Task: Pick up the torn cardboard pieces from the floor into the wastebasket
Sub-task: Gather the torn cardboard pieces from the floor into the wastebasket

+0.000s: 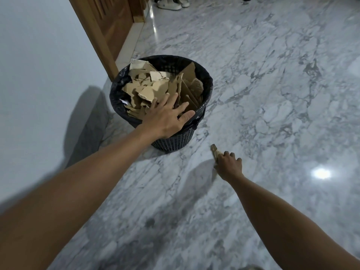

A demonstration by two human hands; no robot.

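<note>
Wastebasket [171, 141] stood near wall, heaped with cardboard [155, 88]. Left hand [167, 117] lay flat, fingers spread, on pile at near rim, likely packing it down. Right hand [229, 164] pinched scrap [214, 150] at floor [272, 94], just right of wastebasket.

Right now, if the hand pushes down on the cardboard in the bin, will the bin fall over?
Probably not. The bin stands flat on the floor, and the left hand lies over its near rim, which likely steadies it. The cardboard is heaped to the rim in stiff, jagged pieces, so it may crunch down only slightly. The mesh bin looks light and could slide on glossy marble.
</note>
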